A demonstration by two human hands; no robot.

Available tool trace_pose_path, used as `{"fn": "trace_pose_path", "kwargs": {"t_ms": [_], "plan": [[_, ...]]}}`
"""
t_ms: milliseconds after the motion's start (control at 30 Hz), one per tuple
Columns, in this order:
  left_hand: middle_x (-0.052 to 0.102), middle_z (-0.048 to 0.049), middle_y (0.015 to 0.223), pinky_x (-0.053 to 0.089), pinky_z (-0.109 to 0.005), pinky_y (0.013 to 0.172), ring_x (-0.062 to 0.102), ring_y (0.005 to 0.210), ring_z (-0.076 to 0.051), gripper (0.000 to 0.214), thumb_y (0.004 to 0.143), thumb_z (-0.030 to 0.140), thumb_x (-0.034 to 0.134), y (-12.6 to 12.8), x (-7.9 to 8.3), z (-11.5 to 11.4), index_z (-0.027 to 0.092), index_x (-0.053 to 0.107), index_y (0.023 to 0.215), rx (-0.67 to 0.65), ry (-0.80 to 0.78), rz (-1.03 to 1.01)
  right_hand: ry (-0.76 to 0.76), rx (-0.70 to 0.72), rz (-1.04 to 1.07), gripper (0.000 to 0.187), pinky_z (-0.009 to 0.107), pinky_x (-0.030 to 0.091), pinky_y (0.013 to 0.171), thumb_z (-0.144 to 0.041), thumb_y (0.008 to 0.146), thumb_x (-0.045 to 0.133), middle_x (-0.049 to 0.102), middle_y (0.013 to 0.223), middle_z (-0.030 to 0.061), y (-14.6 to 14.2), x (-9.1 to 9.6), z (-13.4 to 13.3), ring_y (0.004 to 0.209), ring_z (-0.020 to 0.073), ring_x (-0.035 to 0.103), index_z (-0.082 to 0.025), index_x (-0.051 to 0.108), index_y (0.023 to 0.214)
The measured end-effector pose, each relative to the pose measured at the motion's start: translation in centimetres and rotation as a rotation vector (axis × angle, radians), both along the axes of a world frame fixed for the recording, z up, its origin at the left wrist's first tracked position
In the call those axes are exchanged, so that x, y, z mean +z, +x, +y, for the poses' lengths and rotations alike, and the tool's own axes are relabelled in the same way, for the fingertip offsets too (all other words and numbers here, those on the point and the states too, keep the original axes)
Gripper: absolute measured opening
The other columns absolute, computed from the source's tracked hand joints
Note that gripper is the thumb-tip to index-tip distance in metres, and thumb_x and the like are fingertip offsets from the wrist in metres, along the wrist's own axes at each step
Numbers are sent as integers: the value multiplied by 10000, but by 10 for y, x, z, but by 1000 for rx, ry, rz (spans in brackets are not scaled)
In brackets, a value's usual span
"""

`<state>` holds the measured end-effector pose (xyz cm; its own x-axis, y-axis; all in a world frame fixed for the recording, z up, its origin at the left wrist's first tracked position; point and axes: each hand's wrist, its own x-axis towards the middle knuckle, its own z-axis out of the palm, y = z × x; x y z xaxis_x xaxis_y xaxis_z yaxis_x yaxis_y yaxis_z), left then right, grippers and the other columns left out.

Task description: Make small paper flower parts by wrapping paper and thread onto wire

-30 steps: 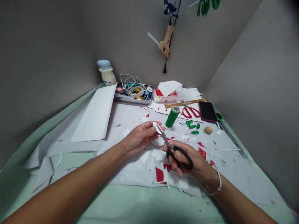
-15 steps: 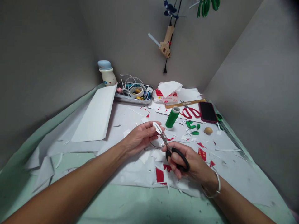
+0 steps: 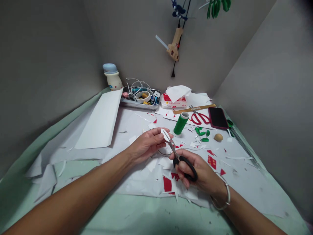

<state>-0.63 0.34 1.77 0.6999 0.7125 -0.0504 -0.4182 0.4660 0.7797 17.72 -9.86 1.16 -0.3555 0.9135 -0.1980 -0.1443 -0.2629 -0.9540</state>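
My left hand pinches a small white paper piece between thumb and fingertips. My right hand grips black-handled scissors by the loops. Their steel blades reach up to the lower end of the paper piece, and the blade tips sit at or behind it. A thin curl of paper or wire lies just below my left hand. White offcuts and red paper scraps are strewn under both hands.
A green thread spool, red-handled scissors, a phone, a ruler, green leaf shapes and a small egg-shaped object lie ahead. Behind them are a tissue pack, a wire-filled metal tray and a bottle. A large white sheet lies left.
My right hand has shifted left and the black scissors have turned more upright, with the blades staying at the paper piece. My left hand has hardly moved.
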Motion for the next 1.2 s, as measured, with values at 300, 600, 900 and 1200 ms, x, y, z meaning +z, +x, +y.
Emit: {"fn": "trace_pose_path", "kwargs": {"t_ms": [300,600,900,1200], "plan": [[708,-88,1044,439,-277,932,639,980,-165,214,851,193,668,-2,-1,2,149,681,1060,6,-3,6,10,-11,-38,322,173,310,417,-422,859,645,537,613,-67,-2,-2,-1,424,49,485,-200,551,1073],[639,-28,795,424,-252,756,582,745,-121,135,809,276,701,-4,-3,11,149,676,848,191,90,155,91,-114,-184,264,218,350,487,-330,825,648,437,607,-92,-11,-5,2,473,61,445,-195,556,1033],[571,-2,689,416,-242,684,527,654,-102,142,757,244,729,-3,-4,9,144,635,719,203,91,226,213,-141,-457,316,252,350,540,-330,821,640,433,628,-81,-11,-17,3,551,94,415,-199,571,1101],[602,-19,686,412,-235,660,527,645,-99,189,744,278,752,-3,-3,9,138,640,683,223,123,290,226,-149,-502,339,258,360,552,-365,801,634,448,632,-66,-11,-8,3,578,113,421,-190,577,1086]]}}
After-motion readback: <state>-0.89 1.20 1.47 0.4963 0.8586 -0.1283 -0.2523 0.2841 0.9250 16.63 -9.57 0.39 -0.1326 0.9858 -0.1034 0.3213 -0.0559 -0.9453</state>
